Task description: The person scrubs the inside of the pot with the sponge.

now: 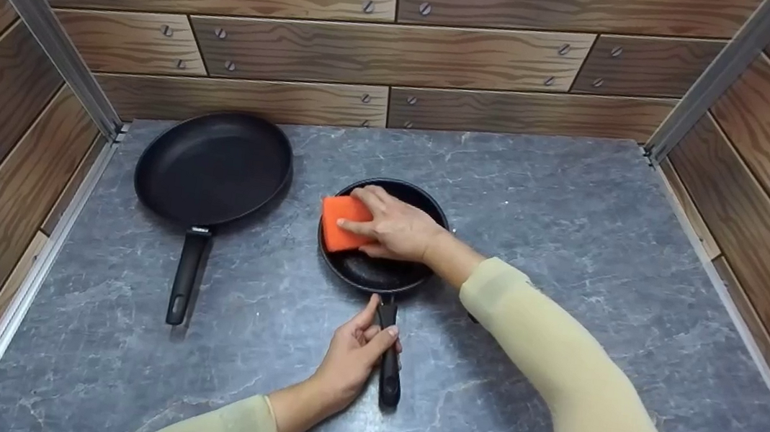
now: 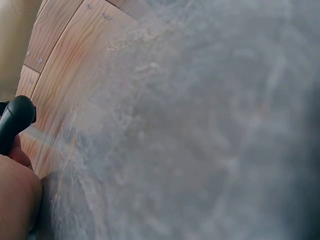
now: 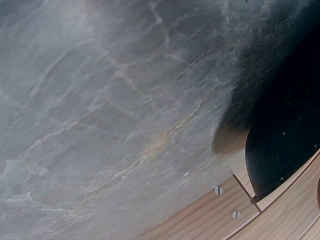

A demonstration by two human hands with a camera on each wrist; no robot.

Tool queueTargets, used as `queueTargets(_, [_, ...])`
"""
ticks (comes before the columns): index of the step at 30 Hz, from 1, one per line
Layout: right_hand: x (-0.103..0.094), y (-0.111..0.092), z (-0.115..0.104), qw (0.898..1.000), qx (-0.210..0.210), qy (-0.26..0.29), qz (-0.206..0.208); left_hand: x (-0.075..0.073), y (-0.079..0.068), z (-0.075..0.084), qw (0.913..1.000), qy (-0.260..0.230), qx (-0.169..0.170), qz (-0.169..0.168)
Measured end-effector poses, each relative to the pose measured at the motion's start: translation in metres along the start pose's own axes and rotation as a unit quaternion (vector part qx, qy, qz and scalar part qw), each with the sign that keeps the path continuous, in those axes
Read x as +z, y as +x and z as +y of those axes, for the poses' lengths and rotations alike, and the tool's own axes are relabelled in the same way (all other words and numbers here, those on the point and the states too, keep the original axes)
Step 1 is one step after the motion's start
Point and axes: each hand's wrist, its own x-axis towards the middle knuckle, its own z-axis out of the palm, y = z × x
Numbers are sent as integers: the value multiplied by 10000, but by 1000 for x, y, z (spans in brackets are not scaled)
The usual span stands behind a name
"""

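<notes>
A small black frying pan [image 1: 378, 273] stands on the grey marbled surface, its handle [image 1: 390, 376] pointing toward me. My left hand [image 1: 348, 360] grips that handle close to the pan, thumb laid across the top. In the left wrist view, the end of the handle [image 2: 17, 117] shows at the left edge beside part of the hand. Inside the pan, my right hand [image 1: 398, 228] holds an orange sponge [image 1: 340, 224] against the left part of the pan, fingers spread over it. The right wrist view shows only the pan's dark side [image 3: 290, 120]; hand and sponge are out of sight there.
To the left lies a larger black frying pan [image 1: 216, 171], its handle [image 1: 185, 280] also toward me. Wood-patterned panels [image 1: 388, 57] wall the back and both sides of the marbled surface [image 1: 547, 191], with metal rails [image 1: 706, 71] at the corners.
</notes>
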Motion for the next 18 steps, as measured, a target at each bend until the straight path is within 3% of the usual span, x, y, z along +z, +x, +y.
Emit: queueTargets(18, [2,3,-1,9989,264,-319,-209,0,-1,1,10000,-25,12,11])
